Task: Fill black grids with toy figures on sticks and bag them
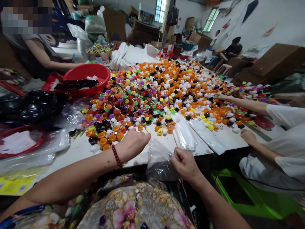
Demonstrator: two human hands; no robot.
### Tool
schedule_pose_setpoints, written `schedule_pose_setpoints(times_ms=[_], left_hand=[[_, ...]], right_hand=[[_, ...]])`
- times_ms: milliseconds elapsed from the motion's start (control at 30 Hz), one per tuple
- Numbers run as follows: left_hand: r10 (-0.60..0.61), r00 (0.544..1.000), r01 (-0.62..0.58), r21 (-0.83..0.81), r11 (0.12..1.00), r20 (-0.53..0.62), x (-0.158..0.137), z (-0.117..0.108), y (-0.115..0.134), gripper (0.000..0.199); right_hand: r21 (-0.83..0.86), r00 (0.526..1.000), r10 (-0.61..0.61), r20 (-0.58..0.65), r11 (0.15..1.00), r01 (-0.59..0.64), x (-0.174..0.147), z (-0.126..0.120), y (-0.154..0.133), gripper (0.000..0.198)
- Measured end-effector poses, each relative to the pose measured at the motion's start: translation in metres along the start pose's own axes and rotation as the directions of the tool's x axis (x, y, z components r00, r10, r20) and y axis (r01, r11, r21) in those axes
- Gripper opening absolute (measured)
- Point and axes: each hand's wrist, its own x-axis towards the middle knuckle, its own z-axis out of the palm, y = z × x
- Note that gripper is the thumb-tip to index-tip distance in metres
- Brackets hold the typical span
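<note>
My right hand [186, 163] is closed on the edge of a clear plastic bag [159, 160], which hangs at the table's front edge. My left hand [133, 144], with a dark red bead bracelet [116, 156] at the wrist, is beside the bag's other side, at the near edge of the pile. Its fingers are curled, and whatever they hold is hidden. In front of both hands spreads a large heap of small plastic figures [164, 86] in orange, white, black, yellow, green and purple. Some of them look like little pumpkins and skulls.
Stacked clear bags [184, 133] lie right of my hands. A red basin [100, 76] and black plastic bag [35, 105] are at left. Right, a co-worker's arm [247, 103] reaches into the pile, above a green stool [252, 200]. Another person [40, 52] sits far left.
</note>
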Motion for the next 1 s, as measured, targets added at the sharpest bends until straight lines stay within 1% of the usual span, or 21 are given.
schedule_pose_setpoints(times_ms=[100, 133, 200, 267, 300, 333, 400, 467, 567, 633, 700, 767, 833, 900, 933, 1000], left_hand=[[-0.034, 0.998, 0.035, -0.028, 0.999, 0.049, 0.003, -0.005, -0.004, 0.022], [-0.039, 0.997, 0.043, -0.065, 0.997, 0.063, 0.004, -0.006, -0.005, 0.019], [-0.021, 0.995, 0.039, -0.19, 0.981, 0.095, 0.006, -0.01, -0.007, 0.013], [0.0, 0.992, 0.036, -0.292, 0.956, 0.123, 0.008, -0.012, -0.008, 0.027], [-0.008, 0.992, 0.045, -0.299, 0.953, 0.124, 0.009, -0.012, -0.008, 0.033], [-0.029, 0.993, 0.059, -0.274, 0.96, 0.111, 0.009, -0.011, -0.007, 0.035], [-0.067, 0.996, 0.075, -0.176, 0.981, 0.051, 0.009, -0.01, -0.007, 0.028], [-0.063, 0.998, 0.063, -0.098, 0.993, 0.003, 0.007, -0.01, -0.006, 0.021], [-0.058, 0.998, 0.058, -0.02, 0.998, 0.012, 0.006, -0.014, -0.009, 0.024], [-0.082, 0.996, 0.081, 0.025, 0.996, 0.024, 0.008, -0.017, -0.014, 0.025], [-0.091, 0.995, 0.09, 0.044, 0.995, 0.035, 0.01, -0.019, -0.023, 0.026], [-0.037, 0.998, 0.038, -0.019, 0.999, 0.06, 0.014, -0.021, -0.035, 0.024], [0.071, 0.995, -0.058, -0.167, 0.984, 0.076, 0.017, -0.024, -0.05, 0.02], [0.146, 0.987, -0.118, -0.317, 0.941, 0.065, 0.019, -0.029, -0.062, 0.019], [0.147, 0.987, -0.113, -0.363, 0.925, 0.069, 0.02, -0.031, -0.066, 0.021], [0.092, 0.99, -0.043, -0.385, 0.922, 0.111, 0.021, -0.035, -0.07, 0.023]], right_hand=[[-0.046, 0.998, 0.012, -0.055, 0.999, -0.014, 0.007, -0.004, 0.004, 0.027], [-0.063, 0.999, 0.019, -0.046, 0.998, -0.021, 0.009, -0.004, 0.005, 0.026], [-0.1, 0.999, 0.035, 0.009, 0.994, -0.034, 0.011, -0.003, 0.008, 0.027], [-0.144, 0.996, 0.053, 0.076, 0.989, -0.042, 0.012, 0.0, 0.011, 0.03], [-0.168, 0.993, 0.06, 0.097, 0.985, -0.043, 0.012, 0.001, 0.012, 0.031], [-0.191, 0.992, 0.064, 0.107, 0.981, -0.043, 0.013, 0.003, 0.013, 0.031], [-0.214, 0.993, 0.064, 0.099, 0.976, -0.042, 0.015, 0.004, 0.015, 0.031], [-0.179, 0.994, 0.055, 0.092, 0.983, -0.038, 0.018, 0.001, 0.016, 0.038], [-0.063, 0.99, 0.035, 0.135, 0.998, -0.027, 0.025, -0.006, 0.016, 0.051], [-0.04, 0.986, 0.014, 0.163, 0.999, -0.007, 0.028, -0.009, 0.014, 0.052], [-0.061, 0.982, -0.038, 0.187, 0.997, 0.05, 0.03, -0.01, 0.011, 0.048], [-0.061, 0.969, -0.114, 0.218, 0.99, 0.13, 0.03, -0.012, 0.008, 0.039], [-0.027, 0.961, -0.16, 0.227, 0.985, 0.17, 0.029, -0.016, 0.007, 0.034], [0.021, 0.966, -0.144, 0.213, 0.989, 0.143, 0.029, -0.022, 0.007, 0.033], [0.047, 0.97, -0.119, 0.214, 0.993, 0.111, 0.028, -0.025, 0.007, 0.034], [0.091, 0.968, -0.063, 0.241, 0.995, 0.042, 0.027, -0.031, 0.007, 0.037]])
